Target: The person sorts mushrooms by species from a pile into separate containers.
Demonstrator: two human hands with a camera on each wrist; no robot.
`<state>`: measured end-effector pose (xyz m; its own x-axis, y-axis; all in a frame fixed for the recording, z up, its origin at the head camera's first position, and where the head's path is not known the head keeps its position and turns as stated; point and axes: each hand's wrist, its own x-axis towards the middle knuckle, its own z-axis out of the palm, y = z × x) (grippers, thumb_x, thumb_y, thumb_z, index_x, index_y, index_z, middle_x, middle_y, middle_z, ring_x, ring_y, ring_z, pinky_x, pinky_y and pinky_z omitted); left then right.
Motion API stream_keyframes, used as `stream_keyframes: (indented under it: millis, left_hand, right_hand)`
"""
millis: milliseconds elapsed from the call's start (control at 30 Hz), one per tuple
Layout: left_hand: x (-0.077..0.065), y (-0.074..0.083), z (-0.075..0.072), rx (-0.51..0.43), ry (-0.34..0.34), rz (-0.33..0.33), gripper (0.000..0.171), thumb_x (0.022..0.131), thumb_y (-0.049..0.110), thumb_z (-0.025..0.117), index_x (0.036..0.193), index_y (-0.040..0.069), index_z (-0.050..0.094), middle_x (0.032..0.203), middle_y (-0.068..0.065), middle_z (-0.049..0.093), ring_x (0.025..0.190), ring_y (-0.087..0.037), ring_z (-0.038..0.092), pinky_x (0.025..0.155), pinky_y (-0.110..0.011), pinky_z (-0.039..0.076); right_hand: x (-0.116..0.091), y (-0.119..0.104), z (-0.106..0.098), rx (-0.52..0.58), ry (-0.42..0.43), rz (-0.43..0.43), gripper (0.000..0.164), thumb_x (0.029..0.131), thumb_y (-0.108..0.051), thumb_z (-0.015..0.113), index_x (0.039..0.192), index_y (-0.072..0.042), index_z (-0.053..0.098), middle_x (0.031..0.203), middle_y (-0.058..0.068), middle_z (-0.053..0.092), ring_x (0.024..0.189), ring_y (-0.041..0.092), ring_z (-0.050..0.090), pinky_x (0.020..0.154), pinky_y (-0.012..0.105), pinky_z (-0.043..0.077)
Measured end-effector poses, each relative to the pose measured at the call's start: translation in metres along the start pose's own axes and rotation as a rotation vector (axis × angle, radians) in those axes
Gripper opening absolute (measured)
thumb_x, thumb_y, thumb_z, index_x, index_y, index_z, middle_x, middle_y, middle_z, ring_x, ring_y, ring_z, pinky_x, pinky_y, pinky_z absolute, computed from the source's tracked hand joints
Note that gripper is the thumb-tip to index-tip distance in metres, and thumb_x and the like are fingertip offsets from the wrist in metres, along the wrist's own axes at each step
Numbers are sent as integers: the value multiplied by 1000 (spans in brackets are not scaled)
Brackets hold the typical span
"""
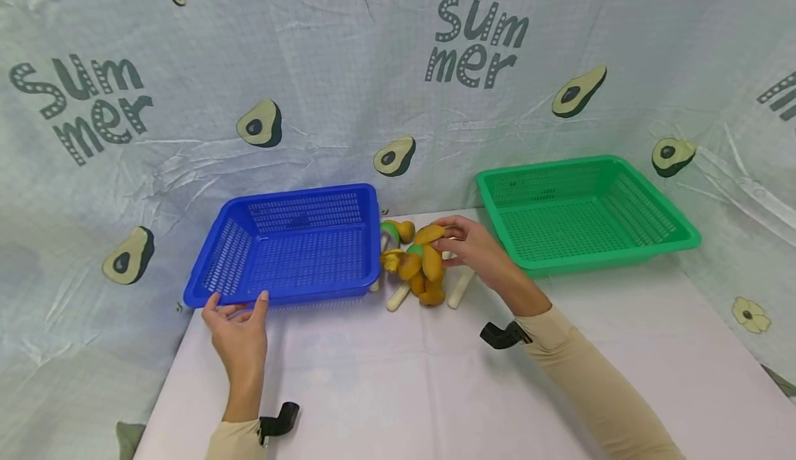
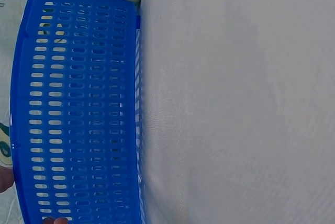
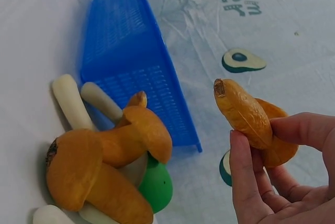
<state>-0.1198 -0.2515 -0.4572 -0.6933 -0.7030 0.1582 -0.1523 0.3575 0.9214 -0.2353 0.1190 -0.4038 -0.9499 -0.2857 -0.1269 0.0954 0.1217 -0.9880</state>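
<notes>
My left hand grips the near rim of a blue basket toward its left corner; in the left wrist view, fingertips show against the slotted wall. My right hand pinches an orange-brown toy mushroom between thumb and fingers, raised over a small pile right of the blue basket. In that pile lie more orange-brown mushrooms, a rounded green piece and several pale, stick-like pieces, partly covering one another.
A green basket stands at the right of the table, beyond my right hand. The white-covered table stretches toward me. Behind both baskets hangs a cloth printed with avocados and lettering.
</notes>
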Motion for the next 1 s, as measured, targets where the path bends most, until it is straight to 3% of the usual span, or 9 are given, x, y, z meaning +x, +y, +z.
stream_keyframes:
  millis: [267, 500, 733, 1000]
  left_hand:
    - [0, -4, -1, -3, 4, -15, 86, 92, 35, 75, 156, 9, 24, 114, -7, 52, 77, 3, 53, 64, -6, 43]
    - [2, -2, 1, -19, 1, -10, 86, 92, 36, 75, 156, 9, 24, 115, -8, 53, 81, -2, 54, 65, -7, 43]
    - [3, 0, 1, -20, 1, -8, 86, 92, 36, 75, 156, 10, 24, 113, -3, 51, 81, -3, 53, 65, -7, 43]
    - [1, -1, 1, -13, -1, 2, 86, 93, 36, 74, 156, 8, 24, 114, -6, 52, 81, -3, 54, 65, -8, 42]
  right_hand:
    - [6, -1, 7, 27, -31, -9, 42, 97, -13, 65, 136, -6, 53, 122, 14, 61, 108, 25, 62, 89, 44, 59]
    - [18, -5, 16, 57, -52, -38, 46, 98, -14, 64, 141, -6, 51, 121, 13, 61, 111, 26, 62, 93, 49, 57]
    - [31, -10, 29, 146, -63, -33, 39, 98, -11, 65, 136, -8, 55, 115, 10, 63, 105, 23, 64, 90, 44, 58]
    - [43, -17, 43, 229, -85, -49, 39, 99, -8, 64, 137, -8, 55, 119, 13, 63, 104, 23, 64, 104, 61, 46]
